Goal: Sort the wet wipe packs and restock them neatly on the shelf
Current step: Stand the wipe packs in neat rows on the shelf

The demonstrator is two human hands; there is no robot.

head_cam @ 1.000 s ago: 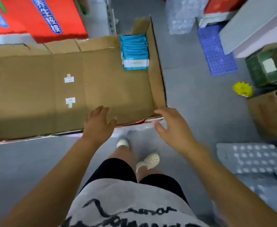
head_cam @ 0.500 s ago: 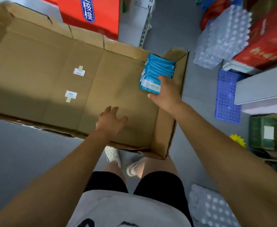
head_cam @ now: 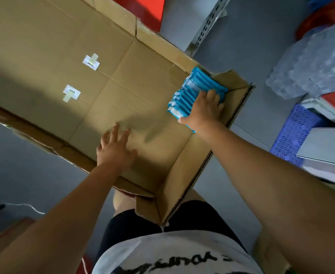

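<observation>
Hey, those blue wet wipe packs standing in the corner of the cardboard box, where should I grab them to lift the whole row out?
I'd come from above: the box walls close off two sides. The wet wipe packs stand on edge in a row, so squeeze the two end packs together, one hand per end. The right hand lies on top.

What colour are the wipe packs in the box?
The wipe packs are blue; head view.
</observation>
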